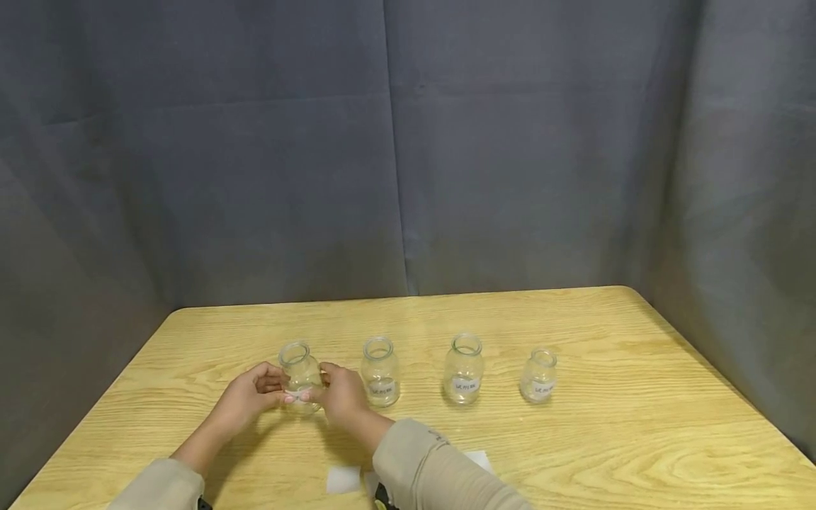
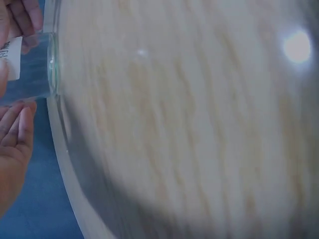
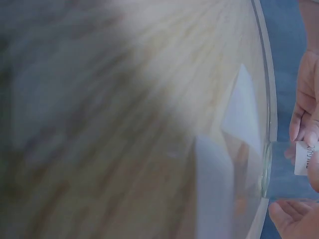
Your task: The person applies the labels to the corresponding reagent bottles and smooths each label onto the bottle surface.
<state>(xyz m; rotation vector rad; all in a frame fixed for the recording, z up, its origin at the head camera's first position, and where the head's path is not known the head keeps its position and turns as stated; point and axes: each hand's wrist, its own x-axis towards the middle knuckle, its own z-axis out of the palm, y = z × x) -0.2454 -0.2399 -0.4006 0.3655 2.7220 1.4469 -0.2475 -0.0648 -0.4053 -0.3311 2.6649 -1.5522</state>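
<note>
Both hands are at the leftmost clear glass jar, which stands upright and uncapped. My left hand holds its left side, the thumb on a white label at the front. From the right side my right hand holds the same jar, its thumb also on the label. In the left wrist view, dark printed characters show on part of the label; thumbs cover the rest. The right wrist view shows the jar's base between the fingers of both hands.
To the right stand three more open glass jars with white printed labels: one close by, a tall one and a smaller one. White paper slips lie near the front, partly behind the right sleeve.
</note>
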